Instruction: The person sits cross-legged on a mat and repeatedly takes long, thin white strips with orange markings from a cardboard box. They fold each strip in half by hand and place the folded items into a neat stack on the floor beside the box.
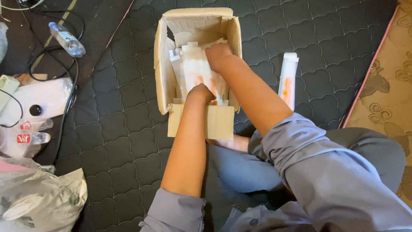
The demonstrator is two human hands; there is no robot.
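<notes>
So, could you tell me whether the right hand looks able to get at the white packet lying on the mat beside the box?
Probably yes: the packet lies in the open right of the cardboard box, nothing covering it, though the right hand is inside the box.

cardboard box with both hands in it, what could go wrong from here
The cardboard box looks soft, its side walls bowed outward; pressing with the left hand and right hand could split or tip it. The white and orange packets stand tightly packed and may crease or catch as fingers dig in. One long packet lies outside on the dark quilted mat and could be missed.
</notes>
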